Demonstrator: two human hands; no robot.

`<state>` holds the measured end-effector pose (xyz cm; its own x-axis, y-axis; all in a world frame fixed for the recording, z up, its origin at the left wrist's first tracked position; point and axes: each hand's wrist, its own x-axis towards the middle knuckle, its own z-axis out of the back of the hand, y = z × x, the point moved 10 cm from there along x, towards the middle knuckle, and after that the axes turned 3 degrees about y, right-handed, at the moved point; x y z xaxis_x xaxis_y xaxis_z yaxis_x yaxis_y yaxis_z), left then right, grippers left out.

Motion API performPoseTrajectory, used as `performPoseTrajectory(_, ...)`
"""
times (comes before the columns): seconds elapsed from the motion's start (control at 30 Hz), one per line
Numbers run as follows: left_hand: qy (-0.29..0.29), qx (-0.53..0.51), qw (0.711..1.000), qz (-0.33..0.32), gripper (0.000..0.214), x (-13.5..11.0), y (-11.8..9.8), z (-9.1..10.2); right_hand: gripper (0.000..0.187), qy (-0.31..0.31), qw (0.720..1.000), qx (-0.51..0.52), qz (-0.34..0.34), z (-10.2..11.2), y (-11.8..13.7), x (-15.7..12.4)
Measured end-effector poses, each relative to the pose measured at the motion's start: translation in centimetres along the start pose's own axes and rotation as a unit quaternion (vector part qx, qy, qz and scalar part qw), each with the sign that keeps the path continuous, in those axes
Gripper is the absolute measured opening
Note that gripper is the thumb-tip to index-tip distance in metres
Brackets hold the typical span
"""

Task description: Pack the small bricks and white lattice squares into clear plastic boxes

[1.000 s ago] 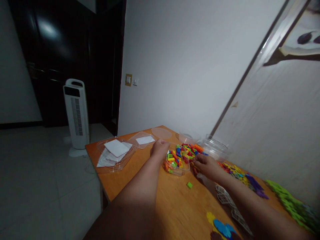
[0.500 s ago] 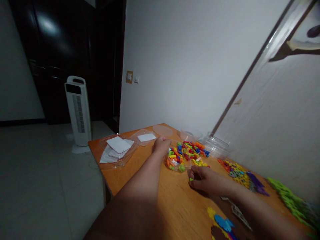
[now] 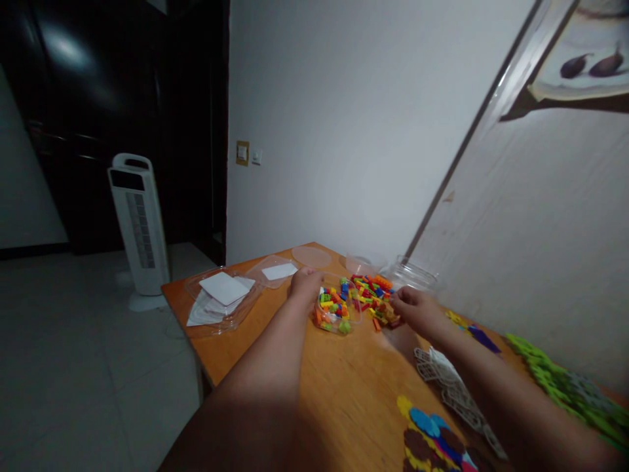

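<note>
The left hand [image 3: 305,283] grips the clear tub [image 3: 354,320]. Right of the tub, the right hand [image 3: 409,304] (its grip I cannot tell) is beside loose bricks [image 3: 374,295].

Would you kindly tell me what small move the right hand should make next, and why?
I would probably have the right hand pinch one brick from the loose pile and bring it to the clear container: its fingertips are beside the pile, the container holds similar bricks, and the left hand is at its rim.
</note>
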<state>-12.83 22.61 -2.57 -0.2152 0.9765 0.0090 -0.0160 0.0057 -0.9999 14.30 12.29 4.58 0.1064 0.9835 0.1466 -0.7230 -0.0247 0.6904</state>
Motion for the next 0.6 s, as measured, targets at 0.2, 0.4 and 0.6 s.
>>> performPoseTrajectory(0.2,-0.014,0.006,1.0,0.009,0.015,-0.1,-0.1,0.6,0.036,0.058,0.957,-0.284,-0.013,-3.2,-1.8,-0.6)
performPoseTrajectory(0.4,-0.021,0.013,1.0,0.009,0.014,-0.4,0.0,0.5,0.025,0.05,0.956,-0.289,-0.022,-3.6,-0.8,-0.6)
performPoseTrajectory(0.6,-0.009,0.015,1.0,0.005,0.016,-0.2,0.2,0.2,0.038,0.06,0.996,0.052,-0.047,-4.1,0.5,0.6)
